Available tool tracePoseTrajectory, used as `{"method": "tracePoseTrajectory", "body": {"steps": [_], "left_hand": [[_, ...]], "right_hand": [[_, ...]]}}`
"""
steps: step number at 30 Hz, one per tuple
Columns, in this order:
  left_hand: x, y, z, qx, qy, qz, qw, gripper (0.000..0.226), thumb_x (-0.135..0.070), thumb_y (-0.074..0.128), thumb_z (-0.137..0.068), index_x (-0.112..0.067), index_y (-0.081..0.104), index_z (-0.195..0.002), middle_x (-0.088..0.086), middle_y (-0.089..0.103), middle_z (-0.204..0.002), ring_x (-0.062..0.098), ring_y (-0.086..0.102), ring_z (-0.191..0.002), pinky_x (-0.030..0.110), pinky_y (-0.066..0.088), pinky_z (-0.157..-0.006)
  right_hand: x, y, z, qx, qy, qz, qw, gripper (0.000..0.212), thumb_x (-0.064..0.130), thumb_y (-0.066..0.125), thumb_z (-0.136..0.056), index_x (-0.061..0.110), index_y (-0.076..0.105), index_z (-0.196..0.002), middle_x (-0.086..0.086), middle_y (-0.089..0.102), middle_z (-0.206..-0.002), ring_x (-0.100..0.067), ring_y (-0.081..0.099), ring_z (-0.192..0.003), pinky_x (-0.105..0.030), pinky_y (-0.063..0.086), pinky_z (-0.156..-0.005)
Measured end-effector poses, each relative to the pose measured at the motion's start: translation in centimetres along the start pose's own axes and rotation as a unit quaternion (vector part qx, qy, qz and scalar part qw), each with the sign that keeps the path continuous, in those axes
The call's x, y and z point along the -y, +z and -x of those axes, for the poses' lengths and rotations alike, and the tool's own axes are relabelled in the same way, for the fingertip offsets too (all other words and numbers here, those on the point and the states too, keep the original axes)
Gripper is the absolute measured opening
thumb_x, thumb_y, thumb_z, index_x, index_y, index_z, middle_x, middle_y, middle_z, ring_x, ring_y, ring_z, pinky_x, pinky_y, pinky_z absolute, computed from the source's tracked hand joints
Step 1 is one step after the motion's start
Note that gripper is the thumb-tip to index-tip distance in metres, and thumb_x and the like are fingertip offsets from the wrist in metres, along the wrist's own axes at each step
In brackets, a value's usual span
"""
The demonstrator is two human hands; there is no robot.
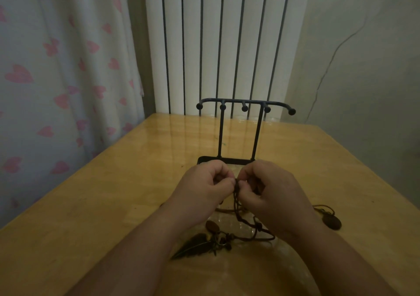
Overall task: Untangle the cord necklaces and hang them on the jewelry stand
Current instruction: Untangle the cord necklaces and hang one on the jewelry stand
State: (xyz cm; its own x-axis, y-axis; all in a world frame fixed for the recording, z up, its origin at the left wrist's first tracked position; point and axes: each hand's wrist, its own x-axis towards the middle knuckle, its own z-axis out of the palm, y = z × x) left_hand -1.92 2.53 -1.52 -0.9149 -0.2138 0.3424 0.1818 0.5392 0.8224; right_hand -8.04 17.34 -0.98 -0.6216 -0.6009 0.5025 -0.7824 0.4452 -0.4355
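Nearest me, a feather pendant (pixel 195 247) is lying on the table (pixel 79 216), bare wood stretching left toward its edge. Both my left hand (pixel 204 187) and right hand (pixel 271 194) are pinching the tangled cord necklaces (pixel 237 209) just before the jewelry stand (pixel 245 102), fingers curled.

Brown cords (pixel 236 196) hanging twisted together, top end being pinched between the fingertips (pixel 230 182), running down below them into a loose tangle. Feather pendant (pixel 193 247) lying flat well below the fingertips, tip pointing lower left, small beads and charms clustering at its upper end. Dark oval pendant (pixel 331 222) on its own cord lying well right of and below the fingertips. Black stand (pixel 241 132) standing upright just beyond the fingertips, top bar carrying five ball-tipped hooks.
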Motion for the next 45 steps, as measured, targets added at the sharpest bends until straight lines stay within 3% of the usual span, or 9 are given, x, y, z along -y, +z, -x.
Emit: {"method": "tracePoseTrajectory", "body": {"steps": [5,10,19,28,34,39,42,45], "left_hand": [[0.2,0.3,-0.1,-0.012,0.002,-0.012,1.000,0.018,-0.021,0.061,-0.088,-0.032,0.060,-0.074,-0.011,0.055,-0.063,0.000,0.048,-0.057,0.020,0.039,-0.055],[0.2,0.3,-0.1,-0.036,-0.003,0.003,0.999,0.019,-0.019,0.065,-0.087,-0.030,0.062,-0.072,-0.015,0.055,-0.058,-0.002,0.048,-0.054,0.014,0.039,-0.051],[0.2,0.1,-0.2,-0.014,-0.023,-0.001,1.000,0.018,-0.018,0.061,-0.090,-0.028,0.060,-0.075,-0.011,0.054,-0.062,-0.002,0.047,-0.054,0.014,0.038,-0.050],[0.4,0.4,-0.1,0.007,-0.025,0.007,1.000,0.024,-0.017,0.057,-0.092,-0.030,0.055,-0.072,-0.014,0.049,-0.058,0.001,0.041,-0.053,0.022,0.036,-0.052],[0.3,0.6,-0.3,0.031,-0.083,0.144,0.986,0.038,-0.015,0.050,-0.094,-0.034,0.062,-0.063,-0.012,0.050,-0.057,0.009,0.043,-0.056,0.028,0.037,-0.055],[0.2,1.0,-0.5,0.045,-0.100,0.251,0.962,0.029,-0.022,0.050,-0.083,-0.032,0.063,-0.060,-0.007,0.048,-0.059,0.011,0.040,-0.057,0.029,0.034,-0.055],[0.5,0.9,-0.5,0.033,-0.097,0.250,0.963,0.036,-0.017,0.050,-0.092,-0.032,0.065,-0.062,-0.008,0.049,-0.059,0.011,0.041,-0.057,0.027,0.035,-0.055],[0.4,0.5,-0.2,0.006,-0.075,0.161,0.984,0.032,-0.015,0.051,-0.096,-0.029,0.063,-0.069,-0.013,0.051,-0.056,0.007,0.044,-0.056,0.024,0.037,-0.054]], "right_hand": [[0.2,-0.2,-0.1,0.018,0.007,0.016,1.000,0.005,0.032,0.055,-0.085,0.034,0.052,-0.082,0.013,0.050,-0.075,-0.005,0.047,-0.067,-0.017,0.038,-0.056],[0.3,-0.2,-0.1,0.019,0.007,0.016,1.000,0.010,0.030,0.056,-0.088,0.035,0.049,-0.081,0.013,0.050,-0.076,-0.005,0.047,-0.068,-0.017,0.036,-0.056],[0.0,0.1,-0.2,0.025,0.006,0.004,1.000,0.009,0.030,0.053,-0.092,0.038,0.053,-0.088,0.016,0.053,-0.081,-0.003,0.051,-0.072,-0.017,0.044,-0.060],[0.0,0.1,-0.3,0.030,0.002,0.021,0.999,0.005,0.032,0.054,-0.088,0.035,0.052,-0.084,0.014,0.052,-0.078,-0.004,0.051,-0.070,-0.020,0.045,-0.059],[-0.2,0.6,-0.2,-0.025,0.015,-0.041,0.999,0.008,0.031,0.053,-0.086,0.034,0.050,-0.079,0.013,0.053,-0.074,-0.005,0.052,-0.071,-0.024,0.048,-0.055],[0.1,1.2,-0.2,-0.079,0.027,-0.141,0.986,0.007,0.028,0.050,-0.083,0.029,0.053,-0.076,0.010,0.050,-0.063,0.000,0.048,-0.059,-0.013,0.039,-0.052],[0.1,1.4,-0.1,-0.071,0.047,-0.189,0.978,0.008,0.030,0.050,-0.083,0.028,0.056,-0.078,0.010,0.052,-0.061,-0.001,0.048,-0.056,-0.015,0.041,-0.050],[-0.3,1.2,-0.1,-0.064,0.042,-0.184,0.980,0.007,0.030,0.053,-0.083,0.032,0.059,-0.080,0.009,0.057,-0.065,-0.005,0.053,-0.060,-0.020,0.045,-0.053]]}}
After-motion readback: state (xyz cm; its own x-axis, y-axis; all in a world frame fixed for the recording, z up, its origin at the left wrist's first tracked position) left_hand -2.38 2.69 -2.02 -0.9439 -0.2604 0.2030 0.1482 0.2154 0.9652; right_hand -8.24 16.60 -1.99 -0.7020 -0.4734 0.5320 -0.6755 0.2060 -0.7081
